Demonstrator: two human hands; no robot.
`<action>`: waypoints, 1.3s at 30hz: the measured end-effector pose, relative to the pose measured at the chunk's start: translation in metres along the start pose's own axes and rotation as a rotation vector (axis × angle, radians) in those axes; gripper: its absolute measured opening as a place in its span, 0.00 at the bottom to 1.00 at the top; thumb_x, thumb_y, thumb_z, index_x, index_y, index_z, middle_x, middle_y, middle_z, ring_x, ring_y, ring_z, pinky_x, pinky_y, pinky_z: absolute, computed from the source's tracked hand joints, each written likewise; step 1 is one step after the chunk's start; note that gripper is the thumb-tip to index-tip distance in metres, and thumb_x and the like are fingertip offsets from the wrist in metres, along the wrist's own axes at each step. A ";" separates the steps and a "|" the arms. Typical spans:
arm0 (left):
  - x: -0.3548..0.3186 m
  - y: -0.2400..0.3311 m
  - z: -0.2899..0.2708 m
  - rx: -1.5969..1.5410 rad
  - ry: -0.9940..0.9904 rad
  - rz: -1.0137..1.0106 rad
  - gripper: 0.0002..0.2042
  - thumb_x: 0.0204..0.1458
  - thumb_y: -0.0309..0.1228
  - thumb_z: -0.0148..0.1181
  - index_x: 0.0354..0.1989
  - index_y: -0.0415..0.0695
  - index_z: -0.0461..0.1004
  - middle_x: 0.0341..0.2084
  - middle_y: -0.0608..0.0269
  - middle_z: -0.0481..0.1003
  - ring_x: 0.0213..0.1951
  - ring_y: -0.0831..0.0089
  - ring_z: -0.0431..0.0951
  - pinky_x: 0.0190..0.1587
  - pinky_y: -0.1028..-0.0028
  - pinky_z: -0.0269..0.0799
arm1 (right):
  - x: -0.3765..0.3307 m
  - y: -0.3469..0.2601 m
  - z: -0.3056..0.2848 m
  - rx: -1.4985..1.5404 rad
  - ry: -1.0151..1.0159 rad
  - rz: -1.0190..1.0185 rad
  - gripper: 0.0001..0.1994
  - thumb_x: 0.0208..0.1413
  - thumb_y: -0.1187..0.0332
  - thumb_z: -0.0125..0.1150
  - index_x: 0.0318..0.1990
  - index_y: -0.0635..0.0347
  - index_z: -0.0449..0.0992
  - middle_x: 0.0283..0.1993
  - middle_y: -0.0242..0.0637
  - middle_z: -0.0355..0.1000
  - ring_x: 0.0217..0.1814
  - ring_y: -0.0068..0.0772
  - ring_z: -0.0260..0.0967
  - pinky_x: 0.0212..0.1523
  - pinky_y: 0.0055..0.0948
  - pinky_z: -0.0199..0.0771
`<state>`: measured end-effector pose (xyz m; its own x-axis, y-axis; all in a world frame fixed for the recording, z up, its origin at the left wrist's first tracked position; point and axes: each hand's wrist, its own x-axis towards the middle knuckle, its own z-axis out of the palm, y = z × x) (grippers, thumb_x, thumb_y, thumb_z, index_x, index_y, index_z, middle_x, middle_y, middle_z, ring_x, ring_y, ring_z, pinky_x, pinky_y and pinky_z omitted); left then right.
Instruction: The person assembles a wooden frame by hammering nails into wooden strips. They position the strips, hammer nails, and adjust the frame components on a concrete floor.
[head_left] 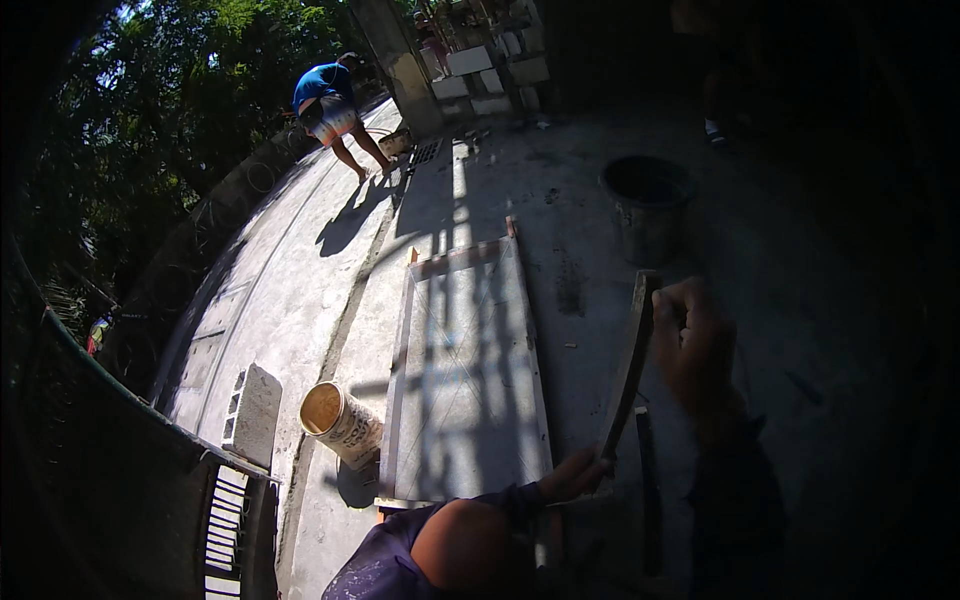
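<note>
Between left grip (577,474) and right grip (692,328): slanted strip (631,365).

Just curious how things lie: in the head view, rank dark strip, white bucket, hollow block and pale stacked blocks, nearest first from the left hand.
From the left hand:
1. Dark strip: in its grasp.
2. White bucket: to the left.
3. Hollow block: farther left.
4. Pale stacked blocks: far ahead.

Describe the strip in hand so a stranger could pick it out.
Start at the long rectangular frame lying on the grey concrete floor. To the right of its near end, a long, narrow, dark wood-like strip slants from the left hand up to the curled right hand. Unlike the similar dark strip lower down, apparently on the floor, it is held up.
</note>
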<state>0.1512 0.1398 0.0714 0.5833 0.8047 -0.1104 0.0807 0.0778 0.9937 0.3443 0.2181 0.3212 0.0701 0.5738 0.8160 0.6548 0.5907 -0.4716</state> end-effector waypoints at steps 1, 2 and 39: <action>-0.004 0.001 -0.001 -0.051 0.019 -0.051 0.14 0.71 0.43 0.48 0.51 0.44 0.69 0.32 0.69 0.70 0.32 0.81 0.69 0.35 0.75 0.69 | -0.003 0.008 -0.002 -0.028 -0.007 0.016 0.07 0.61 0.72 0.64 0.34 0.58 0.71 0.26 0.41 0.74 0.25 0.41 0.75 0.25 0.37 0.71; -0.007 0.002 0.000 -0.102 0.037 -0.104 0.14 0.71 0.43 0.47 0.48 0.45 0.69 0.29 0.72 0.67 0.29 0.84 0.66 0.31 0.77 0.66 | -0.006 0.016 -0.004 -0.043 -0.012 0.039 0.07 0.61 0.71 0.64 0.34 0.58 0.71 0.26 0.41 0.74 0.26 0.43 0.75 0.26 0.38 0.71; -0.012 -0.017 -0.054 0.248 0.399 -0.308 0.24 0.63 0.46 0.61 0.54 0.37 0.67 0.27 0.60 0.73 0.25 0.71 0.76 0.27 0.70 0.72 | -0.418 0.036 -0.086 -0.174 -1.683 0.167 0.24 0.50 0.45 0.67 0.44 0.57 0.83 0.40 0.47 0.81 0.43 0.53 0.81 0.44 0.50 0.80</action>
<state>0.0990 0.1608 0.0569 0.1558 0.9306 -0.3313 0.4146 0.2429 0.8770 0.4035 -0.0492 -0.0078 -0.5995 0.6082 -0.5203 0.8003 0.4671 -0.3761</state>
